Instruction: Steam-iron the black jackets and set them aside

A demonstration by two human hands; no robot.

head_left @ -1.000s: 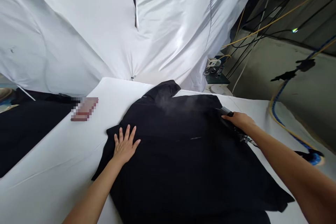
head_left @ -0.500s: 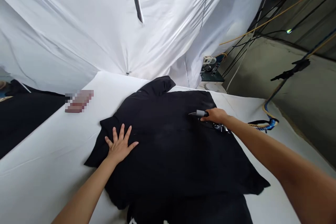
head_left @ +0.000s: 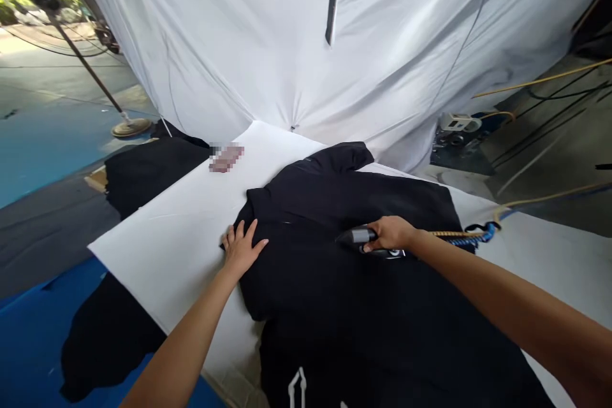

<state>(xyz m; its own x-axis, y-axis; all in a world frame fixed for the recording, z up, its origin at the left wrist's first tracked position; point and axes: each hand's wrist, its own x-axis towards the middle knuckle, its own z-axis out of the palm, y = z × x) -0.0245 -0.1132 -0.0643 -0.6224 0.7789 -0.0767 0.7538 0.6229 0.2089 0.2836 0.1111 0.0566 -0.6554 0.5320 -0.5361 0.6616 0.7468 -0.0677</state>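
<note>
A black garment [head_left: 306,287] lies spread over the white-covered table [head_left: 191,236]. My left hand [head_left: 241,254] rests flat on its left edge, fingers apart and holding nothing. Closed around the handle of a steam iron [head_left: 359,236], my right hand [head_left: 391,233] holds it on the middle of the cloth, with the iron's dark tip facing left. The iron's soleplate is hidden from view. A narrow folded piece of the garment sticks up at the far side.
A blue and yellow cord [head_left: 478,236] runs right from the iron. On the table's far left lies a blurred reddish item [head_left: 226,159]. Dark cloth [head_left: 148,169] sits beyond the left edge. A white curtain [head_left: 268,44] hangs behind; a fan stand [head_left: 90,73] is farther left.
The view has turned left. Across the garment, the iron has moved left and nearer to me. My left hand has shifted to the cloth's left edge.
</note>
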